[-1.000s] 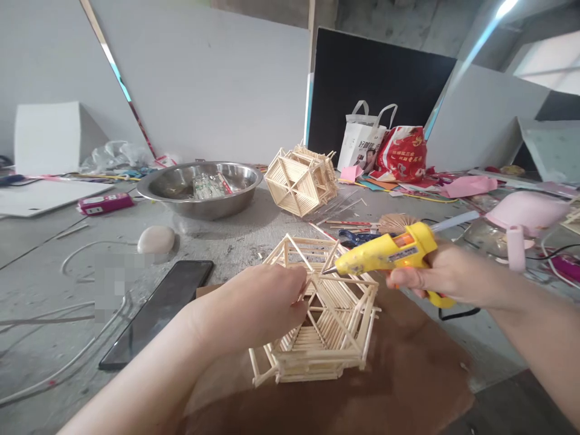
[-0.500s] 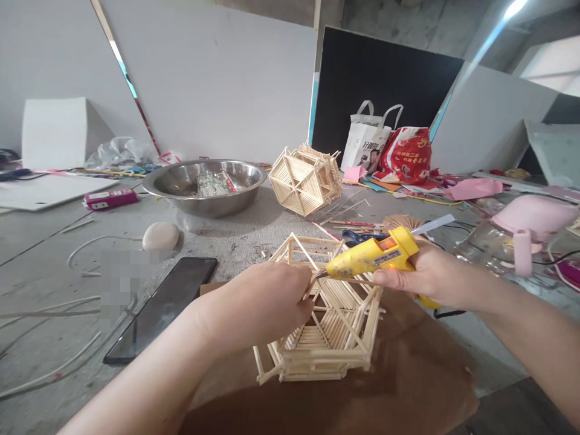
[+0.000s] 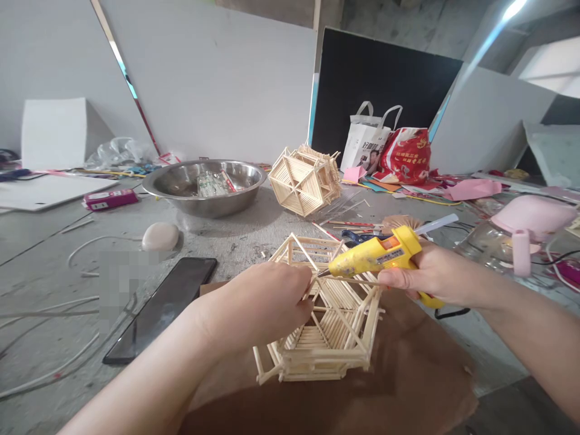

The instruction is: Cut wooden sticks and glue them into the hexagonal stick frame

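Note:
My right hand (image 3: 437, 275) is wrapped round a yellow hot glue gun (image 3: 376, 254), with a clear glue stick (image 3: 438, 223) poking out of its back. The gun's nozzle points left, close to the fingertips of my left hand (image 3: 267, 299). Those fingers are closed in a pinch over a lattice frame (image 3: 326, 356) of thin wooden sticks, on one end of a stick (image 3: 356, 280) that reaches across toward my right thumb; the fingertips are partly hidden. Open triangular gaps show in the frame's top. Beneath it lies a brown board (image 3: 408, 374).
A finished-looking stick lantern (image 3: 299, 181) stands behind, beside a steel basin (image 3: 212, 208) holding packets. A black phone (image 3: 163, 308), white cables and a white puck (image 3: 161, 236) lie left. Scissors (image 3: 356, 237) and a pink-lidded jug (image 3: 534, 223) are right; bags (image 3: 405, 154) stand farther back.
My right hand and the glue gun have shifted slightly to the right, the nozzle moving a little away from my left fingertips. My left hand and the frame look unmoved.

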A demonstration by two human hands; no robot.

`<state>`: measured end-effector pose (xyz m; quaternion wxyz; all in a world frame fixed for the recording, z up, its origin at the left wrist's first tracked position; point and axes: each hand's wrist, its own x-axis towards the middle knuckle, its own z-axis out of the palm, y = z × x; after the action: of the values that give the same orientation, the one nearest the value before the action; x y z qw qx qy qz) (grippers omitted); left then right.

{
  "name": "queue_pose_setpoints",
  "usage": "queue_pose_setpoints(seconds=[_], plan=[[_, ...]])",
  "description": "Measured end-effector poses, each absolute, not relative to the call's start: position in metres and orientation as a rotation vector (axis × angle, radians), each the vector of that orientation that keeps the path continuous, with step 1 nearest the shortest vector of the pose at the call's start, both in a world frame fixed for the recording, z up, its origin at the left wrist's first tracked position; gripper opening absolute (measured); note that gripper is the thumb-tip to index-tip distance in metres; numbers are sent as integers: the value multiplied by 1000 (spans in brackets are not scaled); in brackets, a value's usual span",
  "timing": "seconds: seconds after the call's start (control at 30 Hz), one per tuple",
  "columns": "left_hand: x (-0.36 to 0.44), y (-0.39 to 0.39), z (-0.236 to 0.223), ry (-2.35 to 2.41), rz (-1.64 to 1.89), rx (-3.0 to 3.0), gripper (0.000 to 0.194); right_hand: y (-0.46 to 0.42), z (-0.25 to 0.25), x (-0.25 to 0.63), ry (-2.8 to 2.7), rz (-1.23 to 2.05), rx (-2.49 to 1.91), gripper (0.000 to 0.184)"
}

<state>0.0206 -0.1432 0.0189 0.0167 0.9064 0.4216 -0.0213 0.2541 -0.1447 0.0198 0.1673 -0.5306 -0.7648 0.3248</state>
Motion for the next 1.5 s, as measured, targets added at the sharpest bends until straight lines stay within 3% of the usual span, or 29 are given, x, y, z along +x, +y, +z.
queue_pose_setpoints(seconds=[0.53, 0.8, 1.1, 1.5], plan=[[21, -143, 21, 1301, -99, 2814, 19, -152, 22, 254, -2176, 856, -1534, 29], [20, -142, 21, 1319, -106, 2767, 17, -145, 14, 310, -1682, 948, -1718, 41], [17, -140, 20, 1300, -90, 2788, 18, -99, -36, 352, -1034, 1088, -1643, 32], [19, -141, 19, 1327, -113, 2778, 20, -45, -82, 397, -969, 941, -1858, 32]])
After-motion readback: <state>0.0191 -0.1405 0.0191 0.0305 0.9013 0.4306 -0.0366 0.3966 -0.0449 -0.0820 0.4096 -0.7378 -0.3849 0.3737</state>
